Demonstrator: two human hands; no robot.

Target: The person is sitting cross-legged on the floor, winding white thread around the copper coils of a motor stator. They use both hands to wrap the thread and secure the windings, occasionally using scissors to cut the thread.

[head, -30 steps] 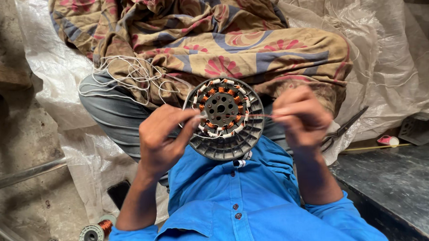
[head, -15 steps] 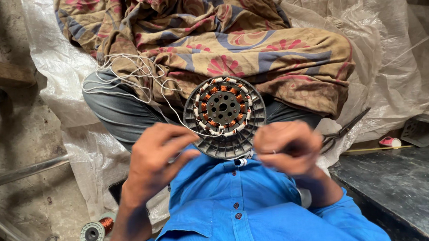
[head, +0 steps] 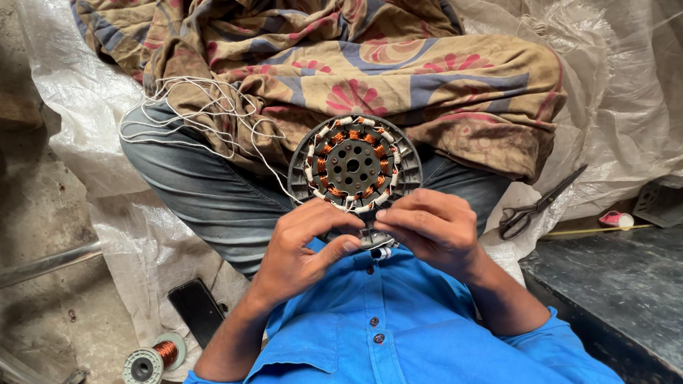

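Observation:
A round fan stator (head: 353, 163) with copper windings and white insulation rests on my lap, tilted toward me. My left hand (head: 305, 246) grips its near lower edge, thumb pressed toward the centre. Beside it, my right hand (head: 430, 230) pinches at the same near edge, fingertips almost touching the left thumb. A tangle of white thread (head: 199, 114) trails from the stator over my left knee. What the fingertips pinch is too small to tell.
A patterned cloth (head: 398, 69) covers my legs over white plastic sheeting (head: 73, 103). Scissors (head: 535, 204) lie at the right, near a dark slab (head: 625, 280). A copper wire spool (head: 152, 361) and a black phone (head: 198, 310) lie at the lower left.
Both hands slid down from the stator's sides to its near lower edge and came together, uncovering the face of the windings.

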